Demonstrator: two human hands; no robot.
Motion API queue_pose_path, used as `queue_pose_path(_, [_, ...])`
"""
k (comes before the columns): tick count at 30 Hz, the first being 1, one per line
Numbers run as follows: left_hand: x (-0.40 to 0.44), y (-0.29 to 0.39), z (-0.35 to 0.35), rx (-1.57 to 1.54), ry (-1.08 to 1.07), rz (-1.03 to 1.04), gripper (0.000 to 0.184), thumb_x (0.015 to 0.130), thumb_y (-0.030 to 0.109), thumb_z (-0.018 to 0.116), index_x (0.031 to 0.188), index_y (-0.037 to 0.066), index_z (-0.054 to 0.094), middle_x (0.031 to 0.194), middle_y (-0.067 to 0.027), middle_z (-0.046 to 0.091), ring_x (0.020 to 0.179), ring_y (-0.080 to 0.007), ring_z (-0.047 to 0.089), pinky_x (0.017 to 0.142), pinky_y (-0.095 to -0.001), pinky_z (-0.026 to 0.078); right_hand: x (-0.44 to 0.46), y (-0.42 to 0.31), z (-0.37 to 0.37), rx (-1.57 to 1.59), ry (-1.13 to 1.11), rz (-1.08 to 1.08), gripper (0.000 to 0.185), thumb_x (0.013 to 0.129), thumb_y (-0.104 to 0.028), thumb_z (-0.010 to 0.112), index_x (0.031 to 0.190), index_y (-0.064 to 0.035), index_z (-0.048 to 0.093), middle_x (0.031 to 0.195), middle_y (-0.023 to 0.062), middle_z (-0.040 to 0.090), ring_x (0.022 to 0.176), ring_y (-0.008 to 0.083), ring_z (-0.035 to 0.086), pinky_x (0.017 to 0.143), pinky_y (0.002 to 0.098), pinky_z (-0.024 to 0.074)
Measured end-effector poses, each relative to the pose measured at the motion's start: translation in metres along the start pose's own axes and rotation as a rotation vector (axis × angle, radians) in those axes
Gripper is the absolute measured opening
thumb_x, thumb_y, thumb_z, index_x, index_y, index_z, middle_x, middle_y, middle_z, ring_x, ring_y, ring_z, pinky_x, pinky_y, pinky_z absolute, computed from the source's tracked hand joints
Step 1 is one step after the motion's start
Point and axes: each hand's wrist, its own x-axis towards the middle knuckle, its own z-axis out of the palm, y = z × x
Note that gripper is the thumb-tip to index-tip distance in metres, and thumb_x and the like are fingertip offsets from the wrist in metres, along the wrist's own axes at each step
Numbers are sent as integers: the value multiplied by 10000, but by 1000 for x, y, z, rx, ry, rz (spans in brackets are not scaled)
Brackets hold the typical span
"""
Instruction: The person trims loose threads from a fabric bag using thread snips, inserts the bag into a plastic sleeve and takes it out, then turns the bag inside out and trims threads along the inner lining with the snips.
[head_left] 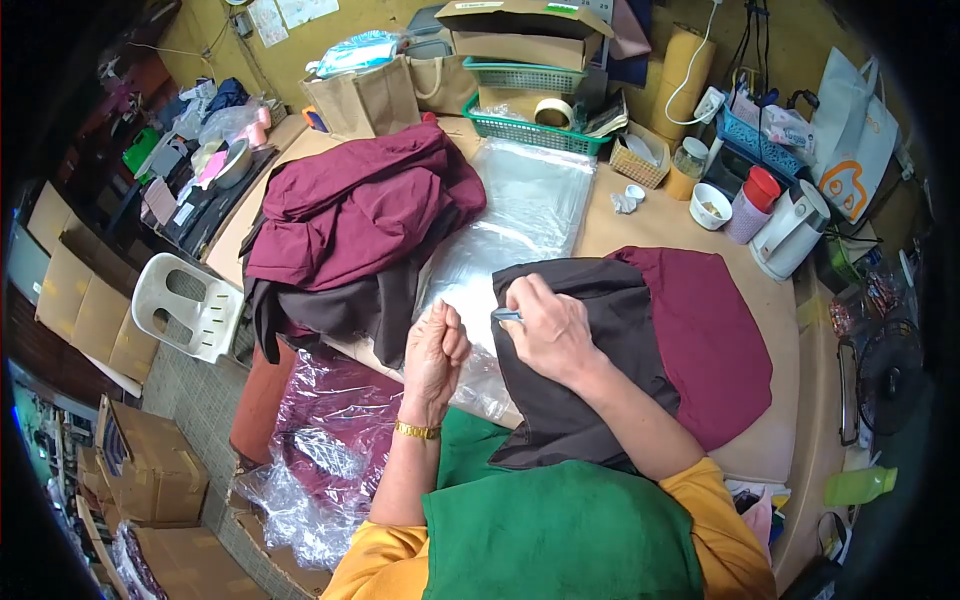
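My left hand is raised over the front of the table, thumb and fingers pinched together. Whatever they hold, if anything, is too small to make out. Just to its right, my right hand is closed around a small grey tool; only one end pokes out toward my left hand, so its kind is hidden. Beneath my right hand lies a black and maroon garment, spread on the table with its dark part hanging toward my lap. Clear plastic bags lie flat behind my hands.
A heap of maroon and black garments sits at the left of the table. Green baskets and a cardboard box stand at the back. A kettle and white bowl are at right. Plastic-wrapped maroon cloth fills a carton below left.
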Motion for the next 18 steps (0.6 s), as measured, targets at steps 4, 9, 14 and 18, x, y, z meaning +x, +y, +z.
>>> queue_pose_path(4, [6,-24,-5,1148,475,48,569,937,374,640,1296,-36,476,788,-50,614,625,-102,533,575,-269,445,4,14,6,217,141,149,359,774,-135,736,1051,-55,521,990,116,563,865,290,633,740,413,510])
queue_pose_path(9, [11,-41,10,1435,339,-228,350,922,317,653,1059,-5,648,673,-74,611,621,-96,540,579,-302,445,-3,72,45,263,253,331,389,767,-177,771,1054,-51,539,1028,126,594,890,272,607,797,382,505])
queue_pose_path(14, [7,-36,-23,1214,268,-141,264,944,219,609,799,21,705,611,-10,589,574,-68,484,558,-277,422,-11,112,54,377,273,478,344,811,-219,752,1026,-44,548,766,64,537,697,185,529,655,334,455])
queue_pose_path(18, [4,-20,-25,1043,389,-114,308,964,198,581,700,47,634,607,2,566,557,-72,443,581,-263,428,-12,108,51,388,273,468,368,822,-249,743,1049,-47,535,753,56,521,693,186,526,645,340,450])
